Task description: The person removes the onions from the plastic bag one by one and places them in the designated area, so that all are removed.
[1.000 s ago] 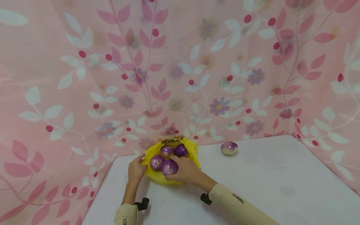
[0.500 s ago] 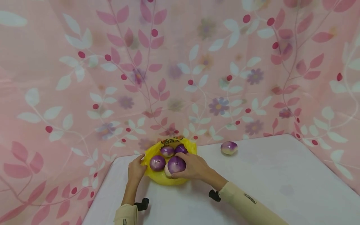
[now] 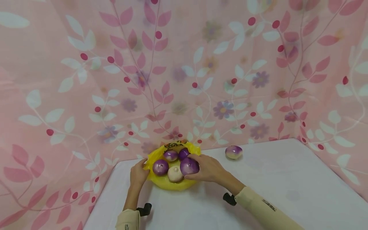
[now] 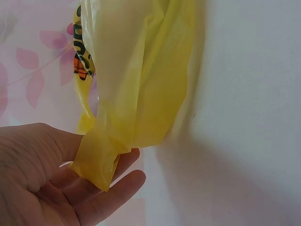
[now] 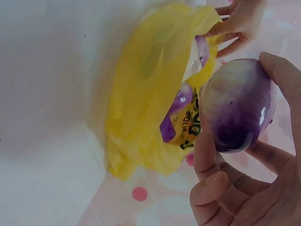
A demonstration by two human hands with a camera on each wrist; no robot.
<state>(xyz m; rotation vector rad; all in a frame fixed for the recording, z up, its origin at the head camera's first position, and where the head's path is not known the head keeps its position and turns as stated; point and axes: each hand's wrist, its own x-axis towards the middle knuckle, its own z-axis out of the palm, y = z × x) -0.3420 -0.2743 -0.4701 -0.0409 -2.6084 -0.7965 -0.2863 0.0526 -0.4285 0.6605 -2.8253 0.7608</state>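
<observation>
My right hand (image 3: 209, 168) pinches a glossy purple-and-white turnip (image 3: 189, 166) between thumb and fingers, over the right side of a yellow plastic bag (image 3: 168, 185). In the right wrist view the held turnip (image 5: 239, 106) shows a pale upper part and a dark purple lower part. My left hand (image 3: 139, 174) holds the bag's left edge, its thumb and fingers on the bunched plastic (image 4: 101, 157) in the left wrist view. Several turnips lie inside the open bag, among them a purple one (image 3: 160, 167) at the left and one with its cream end up (image 3: 175, 174).
Another purple-and-white turnip (image 3: 233, 152) rests on the white-covered table (image 3: 273, 179), near its back edge, right of the bag. A pink floral curtain (image 3: 184, 80) hangs behind and beside the table. Black wrist mounts (image 3: 144, 209) show under both forearms.
My right hand has moved to the right with the turnip, uncovering the cream-ended turnip in the bag. My left hand stays at the bag's left edge.
</observation>
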